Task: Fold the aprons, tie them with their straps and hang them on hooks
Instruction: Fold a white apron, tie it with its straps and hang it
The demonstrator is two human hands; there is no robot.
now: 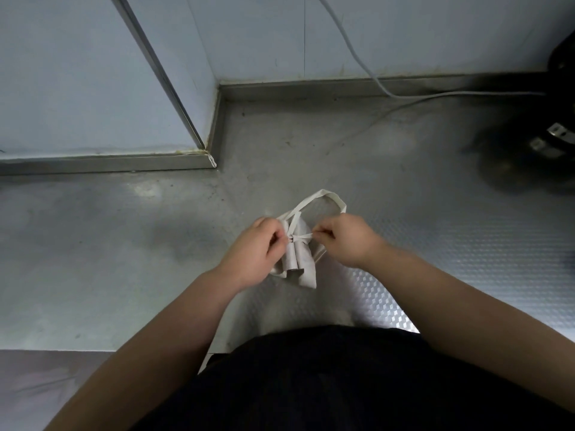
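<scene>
On the steel bench (124, 244) before you, the folded apron (303, 265) lies between your left hand (255, 250) and right hand (347, 241), the fingers (275, 244) of each clamped on a strap (306, 235), pulling outward, evidently to cinch the bundle. The neck loop (330, 197) lies free beyond, presumably for a hook.

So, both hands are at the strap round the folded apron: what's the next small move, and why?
Probably pull the ends apart to cinch the knot: the left hand and right hand each pinch the strap crossing the middle of the folded apron, which lies on the counter, not yet hung.
</scene>
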